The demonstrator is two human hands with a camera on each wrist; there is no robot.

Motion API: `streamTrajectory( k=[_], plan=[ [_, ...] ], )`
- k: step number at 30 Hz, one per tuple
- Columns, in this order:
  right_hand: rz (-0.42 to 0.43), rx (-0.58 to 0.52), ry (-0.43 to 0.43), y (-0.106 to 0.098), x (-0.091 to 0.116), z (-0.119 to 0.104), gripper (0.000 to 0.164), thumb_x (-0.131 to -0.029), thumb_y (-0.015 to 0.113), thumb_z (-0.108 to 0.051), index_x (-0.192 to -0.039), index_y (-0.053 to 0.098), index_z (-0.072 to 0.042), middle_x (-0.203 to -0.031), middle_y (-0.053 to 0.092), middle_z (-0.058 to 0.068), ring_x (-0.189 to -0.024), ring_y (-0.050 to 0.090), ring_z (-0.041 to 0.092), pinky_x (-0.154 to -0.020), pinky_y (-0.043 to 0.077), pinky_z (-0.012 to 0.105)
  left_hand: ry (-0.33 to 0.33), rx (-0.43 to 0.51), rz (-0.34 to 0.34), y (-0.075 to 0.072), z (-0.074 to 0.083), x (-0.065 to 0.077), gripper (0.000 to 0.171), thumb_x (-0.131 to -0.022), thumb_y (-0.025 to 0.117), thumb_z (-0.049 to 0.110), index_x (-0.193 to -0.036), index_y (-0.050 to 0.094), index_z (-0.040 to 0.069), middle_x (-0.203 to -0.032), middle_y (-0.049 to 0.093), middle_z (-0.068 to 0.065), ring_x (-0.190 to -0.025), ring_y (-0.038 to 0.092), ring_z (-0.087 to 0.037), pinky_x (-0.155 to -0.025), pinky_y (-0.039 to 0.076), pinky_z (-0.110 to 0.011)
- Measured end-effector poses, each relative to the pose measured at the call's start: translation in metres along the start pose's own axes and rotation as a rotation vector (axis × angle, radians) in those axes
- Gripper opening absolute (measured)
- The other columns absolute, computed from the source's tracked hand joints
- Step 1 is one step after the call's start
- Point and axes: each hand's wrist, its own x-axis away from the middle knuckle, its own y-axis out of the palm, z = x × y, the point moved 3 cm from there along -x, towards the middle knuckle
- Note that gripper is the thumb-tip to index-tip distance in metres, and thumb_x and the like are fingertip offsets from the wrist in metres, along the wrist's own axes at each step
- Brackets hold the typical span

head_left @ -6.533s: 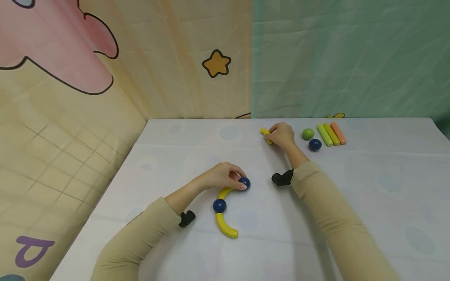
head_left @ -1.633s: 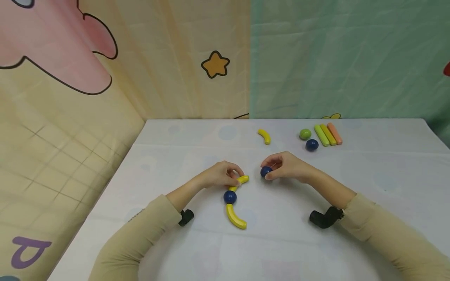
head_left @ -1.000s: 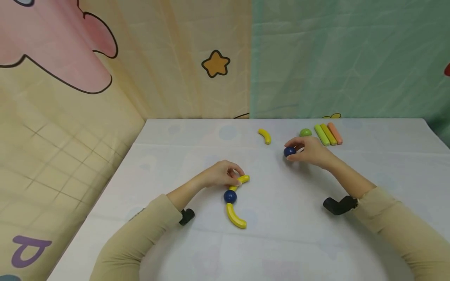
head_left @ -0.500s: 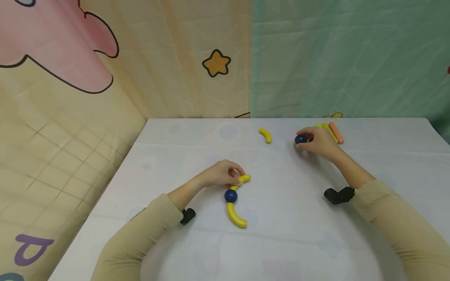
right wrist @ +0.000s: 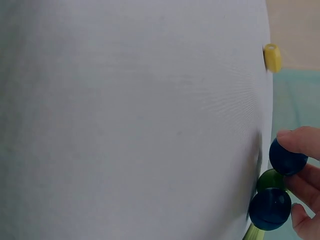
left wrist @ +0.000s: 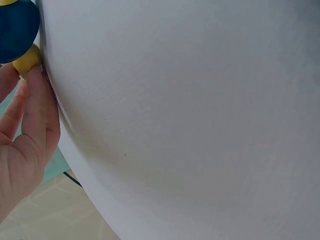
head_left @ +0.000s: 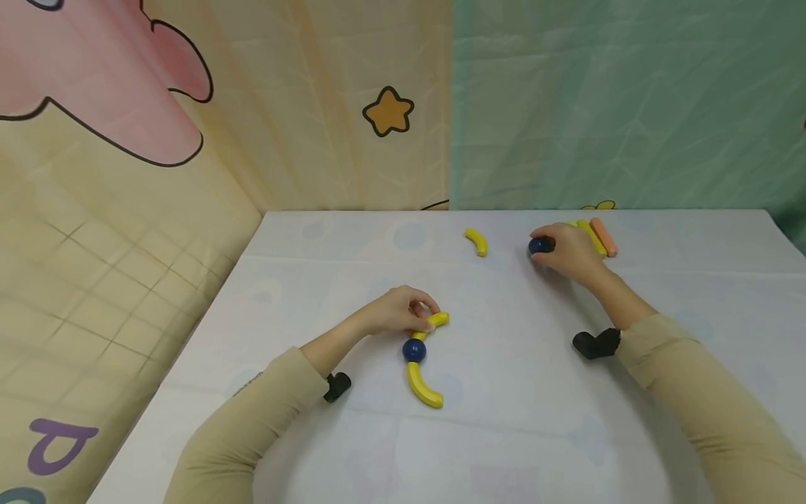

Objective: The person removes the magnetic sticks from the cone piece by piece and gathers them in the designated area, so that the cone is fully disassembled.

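My left hand (head_left: 395, 311) pinches a yellow curved magnetic rod (head_left: 439, 318) near the table's middle. One end of that rod meets a blue ball (head_left: 414, 351), and a second yellow curved rod (head_left: 425, 388) joins the ball's near side. At the back right, my right hand (head_left: 569, 252) holds another blue ball (head_left: 539, 245) between thumb and fingers. The right wrist view shows a green ball (right wrist: 271, 180) and a further blue ball (right wrist: 270, 209) close beside the held blue ball (right wrist: 288, 157); in the head view the right hand covers both.
A loose yellow curved rod (head_left: 476, 242) lies at the back, left of my right hand. Straight rods, yellow (head_left: 592, 238) and orange (head_left: 604, 236) among them, lie side by side behind it. A printed curtain (head_left: 567, 105) hangs beyond the white table (head_left: 504, 420).
The right hand let go of the loose yellow rod and carried a blue ball from beside the joined pieces to the back right. The left hand shifted from that ball to the upper rod.
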Motion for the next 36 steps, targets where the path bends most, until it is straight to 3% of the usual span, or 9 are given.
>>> streamTrajectory(
  k=[14, 21, 36],
  plan=[
    [0.045, 0.036, -0.011, 0.0009, -0.0025, 0.0021, 0.034, -0.078, 0.072, -0.005, -0.109, 0.063, 0.008, -0.110, 0.059, 0.030, -0.104, 0.053, 0.042, -0.088, 0.041, 0.052, -0.014, 0.003, 0.002, -0.0001, -0.0015, -0.0019, 0.026, -0.083, 0.070, 0.005, -0.108, 0.065, 0.004, -0.077, 0.057, -0.004, -0.062, 0.051, -0.011, -0.058, 0.043, -0.019],
    [0.034, 0.034, 0.000, 0.0012, -0.0016, 0.0000, 0.033, -0.079, 0.071, -0.006, -0.108, 0.064, 0.006, -0.106, 0.060, 0.028, -0.093, 0.055, 0.038, -0.082, 0.043, 0.051, -0.018, 0.011, 0.009, 0.0005, -0.0019, -0.0011, 0.026, -0.083, 0.070, 0.005, -0.108, 0.066, 0.004, -0.078, 0.058, -0.004, -0.063, 0.051, -0.011, -0.058, 0.042, -0.019],
    [0.015, 0.013, 0.031, 0.0021, -0.0022, -0.0007, 0.033, -0.080, 0.071, -0.006, -0.110, 0.063, 0.005, -0.104, 0.061, 0.026, -0.092, 0.054, 0.036, -0.083, 0.043, 0.050, -0.029, 0.024, 0.012, 0.0012, -0.0019, -0.0012, 0.025, -0.083, 0.069, 0.004, -0.108, 0.065, 0.004, -0.080, 0.057, -0.005, -0.063, 0.051, -0.012, -0.059, 0.043, -0.020]
  ],
)
